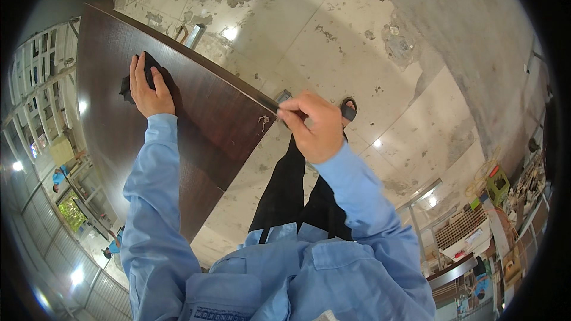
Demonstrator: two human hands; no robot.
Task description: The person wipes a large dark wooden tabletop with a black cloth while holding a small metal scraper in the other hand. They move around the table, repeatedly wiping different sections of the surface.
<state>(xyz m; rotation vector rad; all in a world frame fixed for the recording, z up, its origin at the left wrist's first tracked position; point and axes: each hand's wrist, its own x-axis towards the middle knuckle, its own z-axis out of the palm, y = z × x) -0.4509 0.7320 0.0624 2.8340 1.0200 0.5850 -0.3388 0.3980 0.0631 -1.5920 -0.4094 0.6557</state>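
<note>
A large dark brown wood-grain panel (196, 101) spreads across the left, one corner pointing toward my right hand. On its face, my left hand (148, 86) presses a bunched black cloth (125, 90), its fingers laid over it. The cloth is partly covered by the palm. At the panel's near right corner my right hand (312, 125) is closed in a pinch, thumb and forefinger meeting right at the long edge. What lies between those fingertips is too small to tell. Pale shavings or scraps (263, 122) cling to the face near that corner.
Below lies a worn tiled floor (351, 35) with stains. A metal bar (194, 35) shows beyond the panel's long edge. White metal racks (44, 77) stand at left, with people in blue farther off. At right are a green case (497, 185) and a cluttered bench (464, 232).
</note>
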